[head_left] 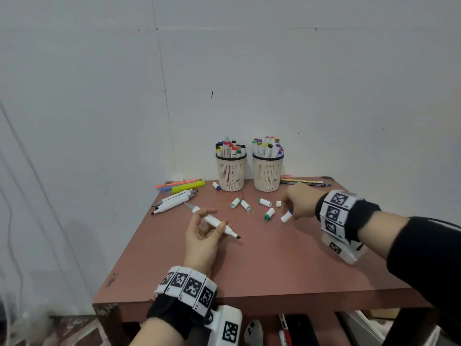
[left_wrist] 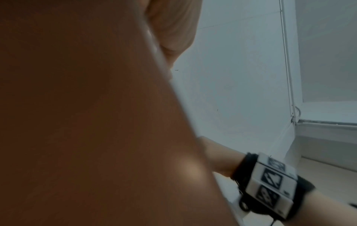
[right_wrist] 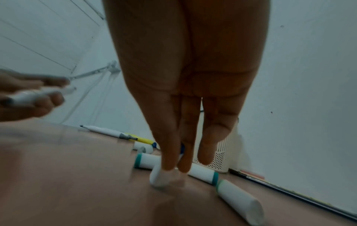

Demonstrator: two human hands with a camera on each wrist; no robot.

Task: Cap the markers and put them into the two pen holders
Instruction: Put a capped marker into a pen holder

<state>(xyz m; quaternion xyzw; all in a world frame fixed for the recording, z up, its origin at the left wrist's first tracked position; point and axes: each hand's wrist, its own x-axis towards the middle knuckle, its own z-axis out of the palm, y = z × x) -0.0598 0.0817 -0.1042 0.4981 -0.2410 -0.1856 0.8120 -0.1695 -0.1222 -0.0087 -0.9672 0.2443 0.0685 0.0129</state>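
Left hand [head_left: 202,236], nearest the head camera, palm up, fingers curled round an uncapped white marker [head_left: 212,221] (both tips bare, chisel tip pointing toward the right hand). Right hand [head_left: 296,203] reaches in from the right, back of hand up, fingers pointing down, pinching a white cap [head_left: 286,217] with a blue end, just above the table [head_left: 274,265]. Step in hand: cap picked, not yet on. Next move calls for lining the cap's open end with a bare tip and pressing it home. Loose caps [head_left: 265,202] lie between the hands; more uncapped markers [head_left: 172,199] lie at far left. Two pen holders [head_left: 231,174], already crowded, stand at the far edge.
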